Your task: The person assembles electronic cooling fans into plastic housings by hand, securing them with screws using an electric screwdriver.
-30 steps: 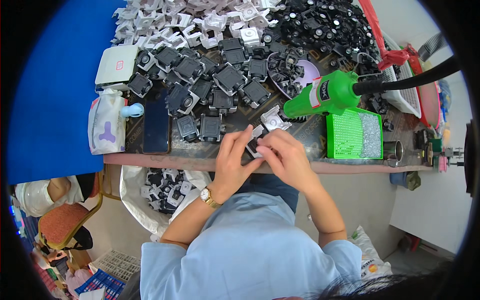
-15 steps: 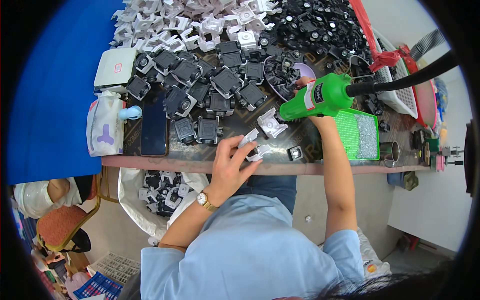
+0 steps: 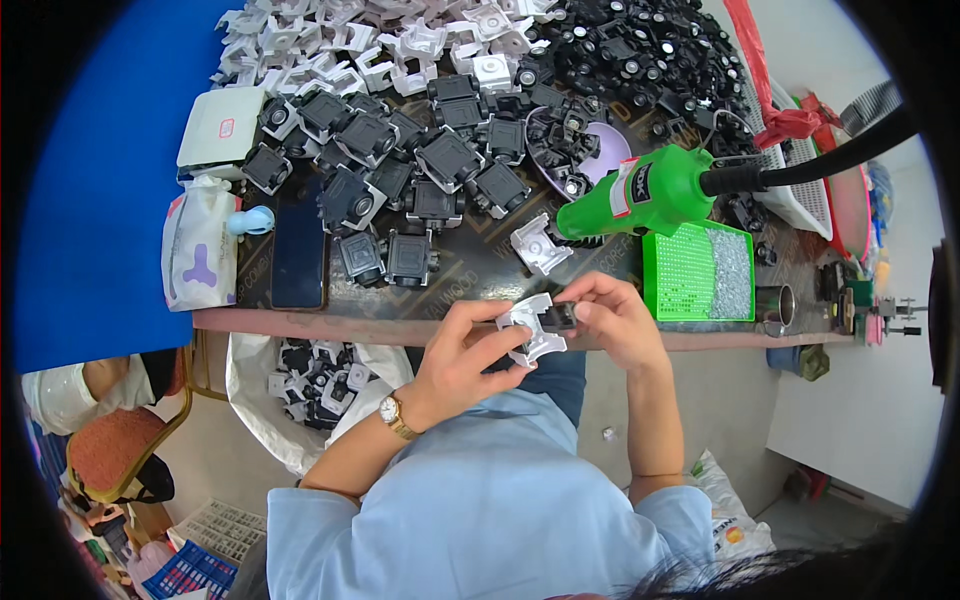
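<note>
My L hand (image 3: 455,358) is clamped on a white bracket (image 3: 545,345), fingers on its side and thumb below, w/ its open side toward my R. My R hand (image 3: 622,325) pinches a small black block (image 3: 562,317) btwn thumb and fingers, right at the bracket's R edge; can't tell if the two touch. Both pts are at the near edge of the table (image 3: 380,305).

Change: half a sec ago my R was up behind the driver (image 3: 640,190), by the purple bowl (image 3: 608,150); now it's back opp. my L. The bracket's been turned too. A small block lay on the table near the edge then; my R covers that spot now, so can't tell if it's the one I've got. My read: one pt per hand, close up, but nothing visibly seated yet.

Further out: a spare bracket (image 3: 540,245) sits loose by the driver's nose, green tray (image 3: 651,275) off to the R. Beyond, black-topped units (image 3: 435,200) in a heap, then the white pile (image 3: 350,40) and black pile (image 3: 640,60) at the back.
</note>
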### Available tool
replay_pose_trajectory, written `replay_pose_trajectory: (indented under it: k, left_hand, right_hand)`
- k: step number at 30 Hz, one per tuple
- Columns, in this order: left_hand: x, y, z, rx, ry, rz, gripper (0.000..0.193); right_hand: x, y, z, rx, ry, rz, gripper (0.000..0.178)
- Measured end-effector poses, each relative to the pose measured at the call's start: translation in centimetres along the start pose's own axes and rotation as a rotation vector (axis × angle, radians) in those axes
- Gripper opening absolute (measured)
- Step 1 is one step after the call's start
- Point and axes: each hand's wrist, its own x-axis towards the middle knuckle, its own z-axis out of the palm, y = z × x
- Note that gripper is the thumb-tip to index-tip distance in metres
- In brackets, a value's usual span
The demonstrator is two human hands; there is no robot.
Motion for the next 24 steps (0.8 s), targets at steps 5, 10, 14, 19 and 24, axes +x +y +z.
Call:
replay_pose_trajectory:
  k: [5, 10, 14, 19, 24]
  left_hand:
    - [0.1, 0.1, -0.1, 0.001, -0.010, 0.021, 0.052]
    - [0.4, 0.0, 0.3, -0.028, -0.011, 0.032, 0.054]
    - [1.4, 0.5, -0.1, -0.099, -0.015, 0.047, 0.046]
    - [0.8, 0.4, -0.2, -0.089, -0.095, 0.064, 0.055]
    - [0.6, -1.7, -1.2, 0.086, -0.023, -0.067, 0.047]
  right_hand:
    - [0.2, -0.2, 0.2, 0.032, -0.058, -0.038, 0.014]
    - [0.1, 1.0, -0.5, 0.010, -0.096, 0.016, 0.020]
    - [-0.7, 0.5, 0.5, 0.067, -0.183, 0.125, 0.040]
    - [-1.3, -1.1, 1.0, -0.062, -0.244, 0.058, 0.039]
    - [1.5, -7.1, -6.3, -0.599, 0.197, -0.177, 0.020]
